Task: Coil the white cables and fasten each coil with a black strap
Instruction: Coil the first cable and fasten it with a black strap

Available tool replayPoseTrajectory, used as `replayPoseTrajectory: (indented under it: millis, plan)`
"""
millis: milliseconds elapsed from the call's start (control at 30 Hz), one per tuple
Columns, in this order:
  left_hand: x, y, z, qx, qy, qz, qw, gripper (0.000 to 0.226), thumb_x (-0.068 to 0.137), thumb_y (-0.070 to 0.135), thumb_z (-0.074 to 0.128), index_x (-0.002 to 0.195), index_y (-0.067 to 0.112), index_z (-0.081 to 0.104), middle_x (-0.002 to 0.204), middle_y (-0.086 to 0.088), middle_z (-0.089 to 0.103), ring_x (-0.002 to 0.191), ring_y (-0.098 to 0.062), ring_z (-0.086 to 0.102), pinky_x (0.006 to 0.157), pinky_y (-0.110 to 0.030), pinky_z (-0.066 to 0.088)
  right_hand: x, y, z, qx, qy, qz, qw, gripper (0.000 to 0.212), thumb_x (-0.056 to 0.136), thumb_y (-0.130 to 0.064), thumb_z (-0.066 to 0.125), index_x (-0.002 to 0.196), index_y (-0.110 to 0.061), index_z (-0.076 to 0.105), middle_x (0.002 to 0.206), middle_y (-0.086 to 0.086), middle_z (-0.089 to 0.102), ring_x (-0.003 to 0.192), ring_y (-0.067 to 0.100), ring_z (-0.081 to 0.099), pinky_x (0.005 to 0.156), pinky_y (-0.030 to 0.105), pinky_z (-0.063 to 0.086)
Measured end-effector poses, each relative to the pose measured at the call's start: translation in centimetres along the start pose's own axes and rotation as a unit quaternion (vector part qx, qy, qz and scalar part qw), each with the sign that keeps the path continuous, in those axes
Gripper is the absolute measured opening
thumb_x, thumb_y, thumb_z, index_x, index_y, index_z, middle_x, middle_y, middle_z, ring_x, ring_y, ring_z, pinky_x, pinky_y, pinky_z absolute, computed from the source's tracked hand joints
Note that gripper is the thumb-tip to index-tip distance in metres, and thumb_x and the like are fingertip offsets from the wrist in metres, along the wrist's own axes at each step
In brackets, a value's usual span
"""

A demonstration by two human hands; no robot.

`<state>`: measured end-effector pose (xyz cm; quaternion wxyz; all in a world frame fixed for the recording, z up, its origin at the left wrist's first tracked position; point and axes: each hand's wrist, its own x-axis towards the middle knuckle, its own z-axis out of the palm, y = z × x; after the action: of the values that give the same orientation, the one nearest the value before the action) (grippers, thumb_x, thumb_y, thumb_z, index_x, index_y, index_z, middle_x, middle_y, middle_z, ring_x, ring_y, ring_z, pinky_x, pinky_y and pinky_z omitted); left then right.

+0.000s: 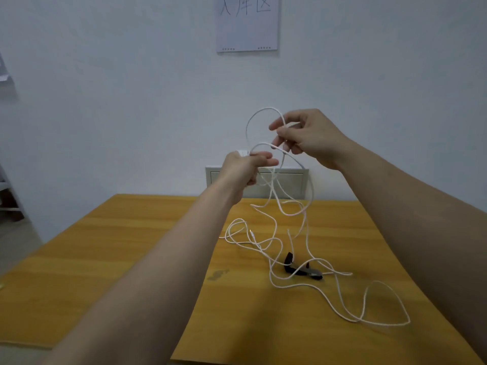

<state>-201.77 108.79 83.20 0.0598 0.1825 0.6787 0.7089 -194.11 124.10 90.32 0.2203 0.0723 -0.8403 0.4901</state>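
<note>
White cable (pixel 274 227) pinched in both hands' fingers (pixel 283 133).

I have both hands raised above the wooden table (pixel 131 259), in front of a pale wall. My left hand (pixel 243 168) is closed around a white cable (pixel 284 209), with a white plug end poking out just above its knuckles. My right hand (pixel 308 137), up and to the right of the left, pinches the same cable between thumb and fingers; a loop arcs from it toward the left hand. Below both hands the cable hangs in loose strands and sprawls across the table. Beneath my right hand, among those strands, lies a black strap (pixel 303 268). A sheet of paper (pixel 247 22) hangs on the wall above.
</note>
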Motion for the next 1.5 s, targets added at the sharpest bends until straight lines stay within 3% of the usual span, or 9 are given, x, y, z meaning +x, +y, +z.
replayPoseTrajectory:
  millis: [133, 267, 367, 500, 633, 867, 1000, 1167, 1500]
  plan:
    - [-0.3, 0.1, 1.5, 0.113, -0.006, 0.074, 0.991, 0.018, 0.076, 0.018, 0.089, 0.09, 0.011, 0.08, 0.083, -0.004, 0.079, 0.064, -0.011, 0.067, 0.058, -0.02, 0.047, -0.1, -1.1, 0.5, 0.093, -0.01, -0.025, 0.995, 0.018, 0.101, -0.01, 0.061, 0.116, -0.004, 0.07, 0.083, 0.012, 0.072, 0.057, 0.012, 0.053, 0.056, 0.023, 0.043]
    - [0.0, 1.4, 2.0, 0.145, 0.019, 0.133, 0.98, 0.02, 0.093, 0.019, 0.07, 0.084, 0.003, 0.078, 0.078, -0.007, 0.078, 0.063, -0.018, 0.072, 0.058, -0.029, 0.053, -0.3, -1.0, 0.9, 0.176, 0.017, -0.031, 0.984, 0.019, 0.099, -0.007, 0.061, 0.113, -0.007, 0.073, 0.096, 0.014, 0.072, 0.066, 0.017, 0.059, 0.057, 0.024, 0.045]
    - [0.1, 3.2, 1.6, 0.092, -0.016, 0.13, 0.987, 0.027, 0.101, 0.019, 0.062, 0.097, -0.004, 0.075, 0.085, -0.012, 0.077, 0.054, -0.008, 0.062, 0.049, -0.016, 0.042, -0.3, 1.7, 0.7, 0.035, 0.094, 0.036, 0.994, 0.023, 0.094, -0.005, 0.057, 0.11, -0.014, 0.07, 0.098, 0.007, 0.07, 0.063, 0.016, 0.063, 0.054, 0.027, 0.043]
    - [0.1, 5.6, 0.5, 0.047, -0.078, 0.129, 0.988, 0.028, 0.106, 0.022, 0.053, 0.104, 0.004, 0.074, 0.092, -0.009, 0.078, 0.064, -0.011, 0.062, 0.051, -0.018, 0.036, -1.9, 5.1, 1.2, -0.059, -0.059, 0.118, 0.99, 0.036, 0.094, -0.015, 0.065, 0.13, -0.022, 0.059, 0.1, 0.006, 0.073, 0.065, 0.017, 0.067, 0.053, 0.027, 0.042]
    - [0.2, 7.0, 0.1, -0.122, -0.132, 0.109, 0.978, 0.028, 0.109, 0.022, 0.047, 0.106, 0.006, 0.069, 0.081, -0.001, 0.072, 0.06, -0.004, 0.059, 0.05, -0.013, 0.037, -2.2, 5.1, 1.9, -0.078, -0.102, 0.103, 0.986, 0.014, 0.1, -0.024, 0.064, 0.107, -0.015, 0.073, 0.091, 0.009, 0.076, 0.061, 0.016, 0.062, 0.054, 0.027, 0.041]
    - [1.1, 8.1, -1.6, -0.344, -0.058, 0.141, 0.927, 0.029, 0.11, 0.021, 0.044, 0.104, 0.006, 0.068, 0.073, -0.002, 0.065, 0.055, -0.004, 0.054, 0.044, -0.012, 0.035, -1.7, 6.7, 1.2, -0.154, -0.13, 0.236, 0.951, 0.01, 0.091, -0.007, 0.065, 0.085, -0.002, 0.071, 0.075, 0.012, 0.067, 0.065, 0.026, 0.065, 0.049, 0.023, 0.047]
    - [1.6, 7.1, -3.2, -0.336, 0.0, 0.15, 0.93, 0.029, 0.109, 0.022, 0.047, 0.103, 0.006, 0.07, 0.076, -0.001, 0.067, 0.057, -0.005, 0.054, 0.046, -0.015, 0.036, -2.9, 9.2, 0.1, -0.264, -0.089, 0.304, 0.911, 0.042, 0.101, -0.02, 0.054, 0.067, -0.003, 0.072, 0.068, 0.012, 0.056, 0.052, 0.023, 0.048, 0.048, 0.024, 0.04]
    - [1.8, 4.4, -3.1, -0.165, 0.046, 0.131, 0.976, 0.027, 0.109, 0.024, 0.046, 0.101, 0.011, 0.069, 0.083, 0.001, 0.07, 0.059, -0.002, 0.053, 0.051, -0.014, 0.033, -3.0, 8.9, -1.0, -0.05, 0.02, 0.262, 0.964, 0.051, 0.109, -0.027, 0.044, 0.068, -0.001, 0.059, 0.051, 0.014, 0.047, 0.05, 0.027, 0.056, 0.041, 0.022, 0.047]
    - [0.7, 1.8, 1.2, 0.067, -0.002, 0.017, 0.998, 0.037, 0.081, 0.053, 0.081, 0.094, 0.019, 0.073, 0.1, -0.002, 0.076, 0.066, -0.01, 0.055, 0.061, -0.023, 0.042, -0.6, 2.2, -2.3, 0.208, 0.028, 0.047, 0.977, 0.034, 0.111, -0.026, 0.037, 0.086, -0.014, 0.059, 0.074, 0.007, 0.065, 0.094, 0.022, 0.072, 0.086, 0.033, 0.055]
